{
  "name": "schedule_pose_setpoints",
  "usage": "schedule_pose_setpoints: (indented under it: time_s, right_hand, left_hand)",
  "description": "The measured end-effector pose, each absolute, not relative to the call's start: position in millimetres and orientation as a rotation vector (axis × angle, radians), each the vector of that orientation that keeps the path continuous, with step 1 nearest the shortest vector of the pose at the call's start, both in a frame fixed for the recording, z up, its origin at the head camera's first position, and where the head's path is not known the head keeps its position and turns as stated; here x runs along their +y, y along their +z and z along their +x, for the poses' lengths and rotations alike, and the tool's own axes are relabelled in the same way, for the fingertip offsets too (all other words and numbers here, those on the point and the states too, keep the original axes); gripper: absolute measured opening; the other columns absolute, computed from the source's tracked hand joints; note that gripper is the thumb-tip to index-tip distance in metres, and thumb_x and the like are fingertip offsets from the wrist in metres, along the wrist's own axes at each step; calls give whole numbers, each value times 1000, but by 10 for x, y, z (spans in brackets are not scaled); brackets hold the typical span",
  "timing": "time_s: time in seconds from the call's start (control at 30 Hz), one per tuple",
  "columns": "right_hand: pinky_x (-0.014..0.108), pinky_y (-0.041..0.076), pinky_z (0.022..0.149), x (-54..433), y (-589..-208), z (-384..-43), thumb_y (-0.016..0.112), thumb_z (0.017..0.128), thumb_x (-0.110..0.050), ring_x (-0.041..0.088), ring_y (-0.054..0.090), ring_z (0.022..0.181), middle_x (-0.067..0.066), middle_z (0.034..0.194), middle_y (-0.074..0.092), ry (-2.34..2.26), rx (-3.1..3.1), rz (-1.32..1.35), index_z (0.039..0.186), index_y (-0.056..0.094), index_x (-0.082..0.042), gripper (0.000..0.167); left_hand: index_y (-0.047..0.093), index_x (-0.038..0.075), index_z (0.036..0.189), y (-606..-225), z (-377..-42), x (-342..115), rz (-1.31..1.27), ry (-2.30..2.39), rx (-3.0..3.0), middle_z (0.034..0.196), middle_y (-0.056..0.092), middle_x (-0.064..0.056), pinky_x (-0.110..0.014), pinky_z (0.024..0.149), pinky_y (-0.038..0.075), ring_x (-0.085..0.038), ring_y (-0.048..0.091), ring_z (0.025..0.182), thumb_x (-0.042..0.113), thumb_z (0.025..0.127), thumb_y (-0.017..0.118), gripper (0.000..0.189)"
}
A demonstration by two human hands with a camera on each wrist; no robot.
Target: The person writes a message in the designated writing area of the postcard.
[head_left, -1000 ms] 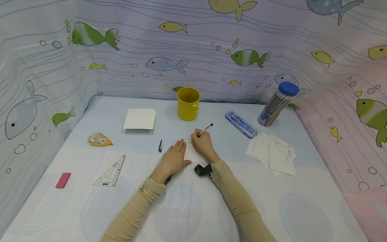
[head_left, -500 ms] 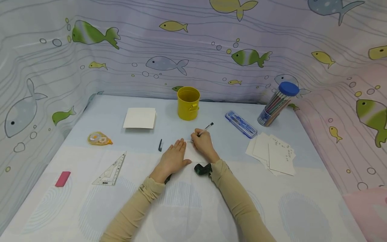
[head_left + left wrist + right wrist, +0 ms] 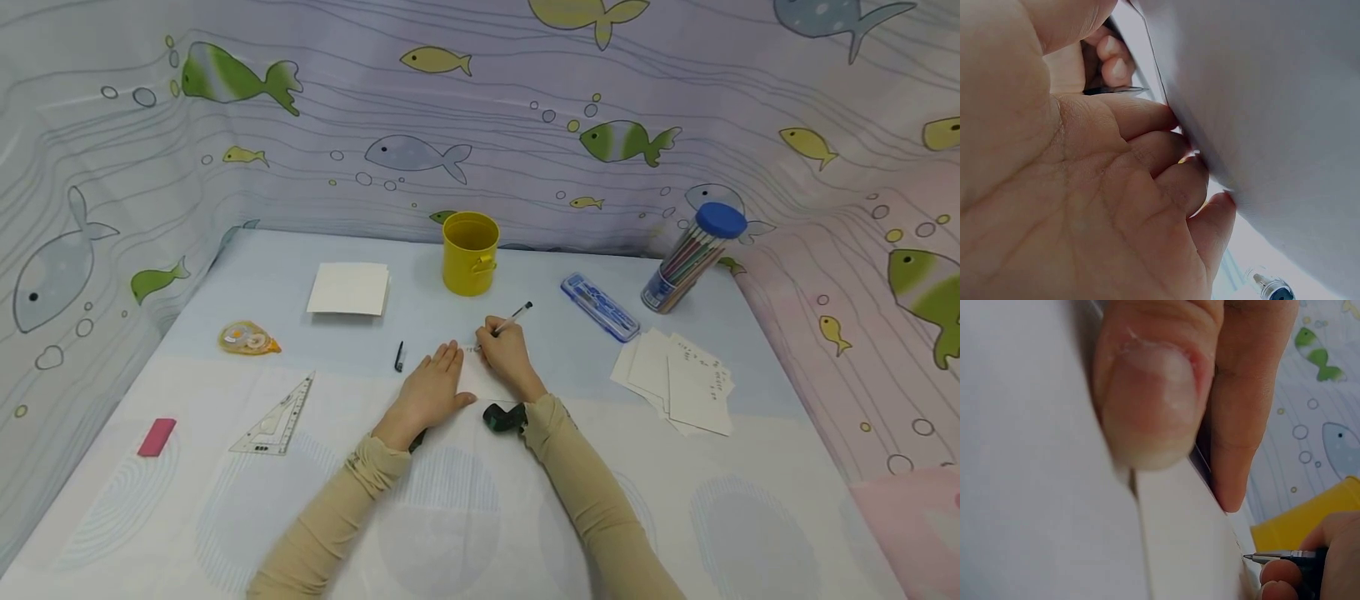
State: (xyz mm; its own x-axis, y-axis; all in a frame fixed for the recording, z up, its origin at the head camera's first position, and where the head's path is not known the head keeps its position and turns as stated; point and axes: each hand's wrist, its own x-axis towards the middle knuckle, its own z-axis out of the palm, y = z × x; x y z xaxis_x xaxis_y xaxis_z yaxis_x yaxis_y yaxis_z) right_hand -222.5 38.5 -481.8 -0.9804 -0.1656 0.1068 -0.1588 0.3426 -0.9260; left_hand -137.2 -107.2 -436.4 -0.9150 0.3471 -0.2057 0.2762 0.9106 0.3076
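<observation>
Plainly, the broad surface (image 3: 675, 517), covered in white and pale-blue patterned cloth, is being used for handwriting. Toward its right lies a loose spread of white paper cards with dark writing (image 3: 697, 385), which look finished. The left hand (image 3: 433, 392) rests with its fingers outstretched and grasping nothing; the right hand (image 3: 510, 354) has its fingers bent in a writing pinch. A squared stack of white paper cards (image 3: 347, 289) sits farther off, beyond the left hand. The single white paper card (image 3: 482, 382) being written on lies between the hands and partly beneath them — the left one seemingly steadying it. Held in the right fingers is a slim clear-barrelled pen (image 3: 517, 314), tilted, its black cap (image 3: 399, 357) lying just left of the left hand. Smallest of all, a short row of dark characters (image 3: 470, 349) ends near the nib; whether the nib touches paper cannot be told. The next move probably calls for continuing that row rightward — light finger strokes, card kept still.
</observation>
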Motion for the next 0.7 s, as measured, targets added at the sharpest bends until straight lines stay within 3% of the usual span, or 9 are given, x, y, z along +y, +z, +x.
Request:
schedule_pose_setpoints:
  time_s: [0.7]
  right_hand:
    - [20,22,38,386,-4803,-2227,51,88,-8,8,37,37,-5,42,39,-1752,2586,-288,57,37,-14,35]
  left_hand:
    - [26,-6,150,-4371,-1394,-1070,450,383,2799,159,19,-22,-50,121,22,-34,18,150,43,95,58,80]
